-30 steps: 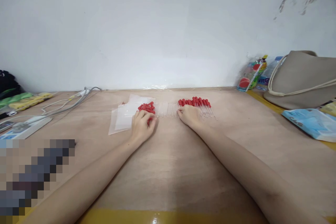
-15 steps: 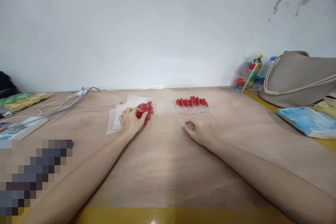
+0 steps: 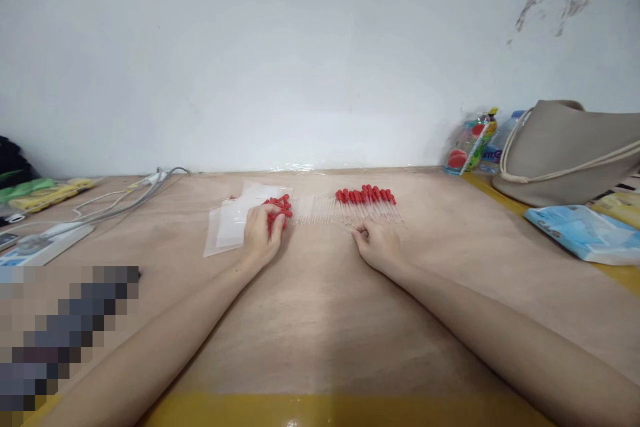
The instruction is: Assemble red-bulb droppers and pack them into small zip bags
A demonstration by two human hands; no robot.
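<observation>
My left hand (image 3: 261, 235) rests over a loose pile of red rubber dropper bulbs (image 3: 283, 205), thumb apart from the curled fingers and red bulbs showing between them. Some fingertips are hidden in the pile. With thumb and forefinger pinched, my right hand (image 3: 379, 242) holds a thin clear dropper tube (image 3: 344, 227) that points left. Bare clear tubes (image 3: 313, 209) lie side by side between the hands. Just beyond my right hand is a row of droppers (image 3: 367, 195), clear tubes with red bulbs on their far ends.
White translucent bags (image 3: 225, 230) lie under and left of the bulb pile. Cables (image 3: 135, 195) and a power strip (image 3: 65, 243) are at left. On the right stand bottles (image 3: 465, 150), a grey bag (image 3: 570, 147) and a blue packet (image 3: 585, 233). A white wall (image 3: 320, 60) closes the back.
My left hand has shifted slightly right, its fingers drawn closer together over the red bulbs. The clear tube in my right hand has swung from a steeper slant to nearly level.
</observation>
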